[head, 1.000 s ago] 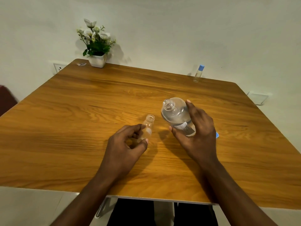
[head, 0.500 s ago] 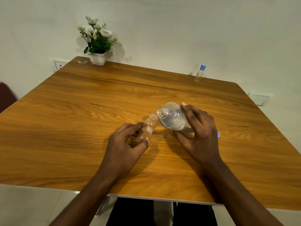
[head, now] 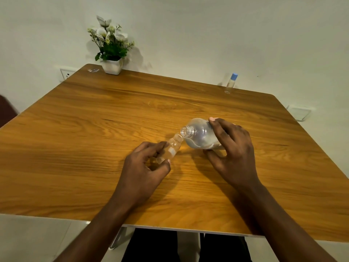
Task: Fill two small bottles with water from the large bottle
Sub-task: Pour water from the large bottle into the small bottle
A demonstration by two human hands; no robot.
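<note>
My right hand [head: 234, 152] grips the large clear bottle [head: 198, 136], which holds water and is tipped far to the left. Its uncapped mouth sits just above the mouth of a small clear bottle [head: 171, 147]. My left hand [head: 145, 169] holds that small bottle by its lower half, leaning it right toward the large one. The two mouths nearly touch. A second small bottle [head: 230, 83] with a blue cap stands upright at the far right edge of the wooden table [head: 94, 138], well away from both hands.
A white pot of flowers [head: 111, 52] stands at the table's far left corner, with a small clear item [head: 93, 70] beside it. The wall runs close behind the table. A wall socket [head: 66, 73] sits at the left.
My right hand has tipped the large bottle from near upright down to the left until its mouth meets the small bottle. My left hand has leaned the small bottle toward it.
</note>
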